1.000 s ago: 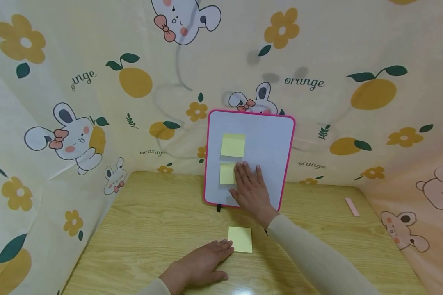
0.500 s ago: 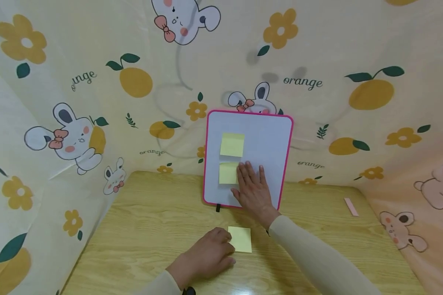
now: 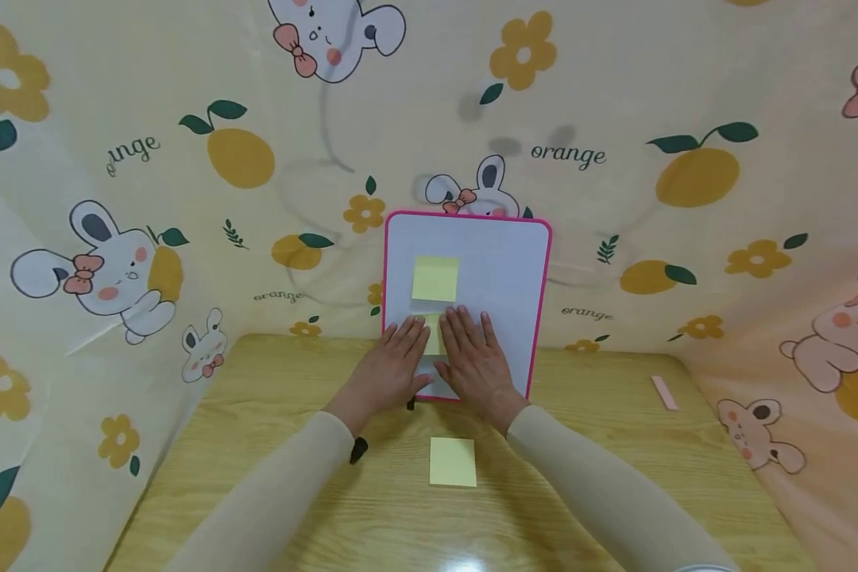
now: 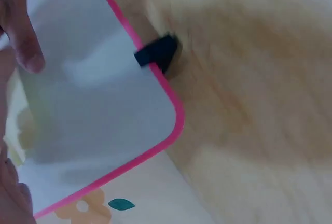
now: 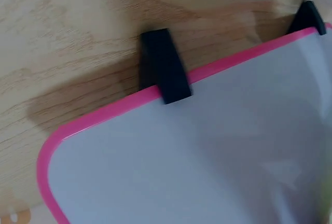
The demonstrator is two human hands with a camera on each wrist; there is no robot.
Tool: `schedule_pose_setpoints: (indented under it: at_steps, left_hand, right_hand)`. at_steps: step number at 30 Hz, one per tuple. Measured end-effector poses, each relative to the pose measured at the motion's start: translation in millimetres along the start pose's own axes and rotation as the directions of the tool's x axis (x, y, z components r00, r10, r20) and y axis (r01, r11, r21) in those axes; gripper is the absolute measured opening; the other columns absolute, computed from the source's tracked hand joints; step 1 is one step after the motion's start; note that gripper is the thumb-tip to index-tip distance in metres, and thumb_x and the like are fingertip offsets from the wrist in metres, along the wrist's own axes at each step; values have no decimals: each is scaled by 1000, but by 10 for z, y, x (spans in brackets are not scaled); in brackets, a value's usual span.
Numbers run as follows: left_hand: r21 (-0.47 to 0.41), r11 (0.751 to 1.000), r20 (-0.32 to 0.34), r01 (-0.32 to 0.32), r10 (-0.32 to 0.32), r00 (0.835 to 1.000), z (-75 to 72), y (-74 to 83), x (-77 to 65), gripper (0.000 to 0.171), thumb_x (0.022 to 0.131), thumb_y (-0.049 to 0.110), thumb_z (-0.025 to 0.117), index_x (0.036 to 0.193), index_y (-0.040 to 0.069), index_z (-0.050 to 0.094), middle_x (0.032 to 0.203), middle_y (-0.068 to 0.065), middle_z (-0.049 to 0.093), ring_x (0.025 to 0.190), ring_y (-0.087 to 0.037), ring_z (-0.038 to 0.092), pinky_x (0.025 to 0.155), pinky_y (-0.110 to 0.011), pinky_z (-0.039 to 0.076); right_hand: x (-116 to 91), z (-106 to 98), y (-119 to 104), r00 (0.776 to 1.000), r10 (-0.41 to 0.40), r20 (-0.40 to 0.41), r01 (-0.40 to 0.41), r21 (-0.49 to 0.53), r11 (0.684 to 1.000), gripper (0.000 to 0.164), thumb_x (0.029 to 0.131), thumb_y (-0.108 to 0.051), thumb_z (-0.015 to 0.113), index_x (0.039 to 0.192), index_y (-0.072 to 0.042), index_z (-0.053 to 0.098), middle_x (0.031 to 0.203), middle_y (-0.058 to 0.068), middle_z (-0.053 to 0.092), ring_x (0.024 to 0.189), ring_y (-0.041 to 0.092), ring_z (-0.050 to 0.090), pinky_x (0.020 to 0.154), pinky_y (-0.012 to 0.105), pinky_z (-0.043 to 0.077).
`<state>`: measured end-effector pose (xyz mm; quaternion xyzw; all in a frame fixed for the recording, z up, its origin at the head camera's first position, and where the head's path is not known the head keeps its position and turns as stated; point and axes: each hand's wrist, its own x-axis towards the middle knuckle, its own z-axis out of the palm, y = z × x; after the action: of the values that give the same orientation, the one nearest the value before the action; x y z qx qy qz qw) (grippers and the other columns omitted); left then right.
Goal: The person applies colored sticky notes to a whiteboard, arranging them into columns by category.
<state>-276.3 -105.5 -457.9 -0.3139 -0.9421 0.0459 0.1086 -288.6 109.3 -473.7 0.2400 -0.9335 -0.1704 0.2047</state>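
Note:
A pink-edged whiteboard [image 3: 504, 274] stands upright at the back of the table. Two yellow sticky notes are on it, the upper sticky note [image 3: 435, 279] in full view and the lower sticky note [image 3: 434, 340] partly covered by fingers. My left hand [image 3: 386, 369] presses flat fingers at the lower note's left side. On the other side my right hand [image 3: 477, 361] lies against the board with straight fingers touching the note's right edge. In the left wrist view, only a thumb [image 4: 32, 58] and some fingertips show. The right wrist view shows the board's lower edge but no hand.
A yellow sticky note or pad [image 3: 453, 462] lies on the table [image 3: 579, 508] before the board. Black stand feet [image 5: 165, 67] hold the board's bottom edge. A pink strip [image 3: 663, 392] lies far right. Patterned cloth [image 3: 593, 87] walls the back and sides.
My left hand has left the yellow sticky note on the table and moved up to the lower note on the board. My right hand stays there. The view has shifted slightly.

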Motion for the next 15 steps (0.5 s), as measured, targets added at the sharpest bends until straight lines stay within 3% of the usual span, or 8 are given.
schedule_pose_setpoints:
  at_steps: [9, 15]
  left_hand:
    - [175, 982, -3, -66, 67, 998, 63, -63, 208, 75, 109, 37, 50, 168, 2, 19, 177, -12, 13, 166, -28, 8, 136, -48, 12]
    - [197, 976, -24, -96, 103, 994, 98, -110, 217, 73, 109, 32, 50, 168, 2, 21, 177, -12, 16, 165, -27, 10, 136, -47, 13]
  right_hand:
    - [1, 29, 35, 1000, -16, -7, 15, -17, 1000, 80, 110, -56, 42, 169, -9, 16, 179, 7, 3, 166, 29, -5, 134, 61, 0]
    - [-11, 33, 97, 1000, -20, -16, 19, -49, 999, 77, 110, -56, 42, 169, -11, 21, 178, 3, 10, 166, 28, -3, 133, 63, 1]
